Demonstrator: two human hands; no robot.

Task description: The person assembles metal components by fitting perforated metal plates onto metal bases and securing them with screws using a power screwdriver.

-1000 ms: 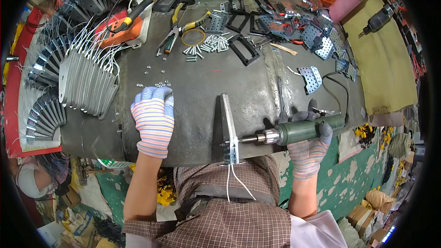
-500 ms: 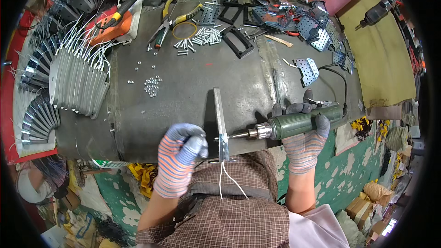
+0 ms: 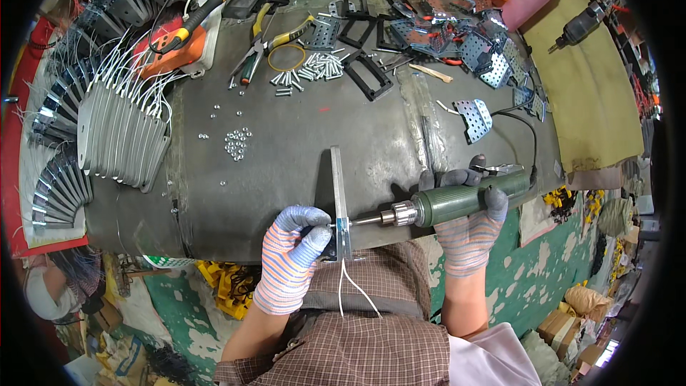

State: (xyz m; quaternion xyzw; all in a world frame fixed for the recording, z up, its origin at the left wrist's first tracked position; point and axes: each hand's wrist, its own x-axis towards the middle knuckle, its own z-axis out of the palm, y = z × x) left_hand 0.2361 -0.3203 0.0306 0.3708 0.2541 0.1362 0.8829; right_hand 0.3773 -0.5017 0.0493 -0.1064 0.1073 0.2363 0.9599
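My right hand (image 3: 468,225), in a striped glove with grey fingers, is wrapped around a green electric screwdriver (image 3: 457,204). The screwdriver lies nearly level, its bit (image 3: 364,220) meeting the right side of a grey metal plate (image 3: 338,179) that stands on edge near the table's front. Two white wires (image 3: 344,289) hang from the plate's near end. On the plate's left side, my gloved left hand (image 3: 289,261) pinches thumb and forefinger together beside a small bracket at the plate's near end. Whatever is between those fingertips is too small and covered to make out.
Small nuts (image 3: 238,144) lie left of centre, with loose screws (image 3: 323,66) farther back. Pliers (image 3: 254,53), black frames (image 3: 368,75) and perforated plates (image 3: 475,118) are spread behind. Wired grey plates (image 3: 121,132) stand at left. A pink flask (image 3: 529,0) is back right.
My left hand has moved right and closed in against the plate's left side, where a screw tip showed before. The screwdriver and plate have shifted slightly left.
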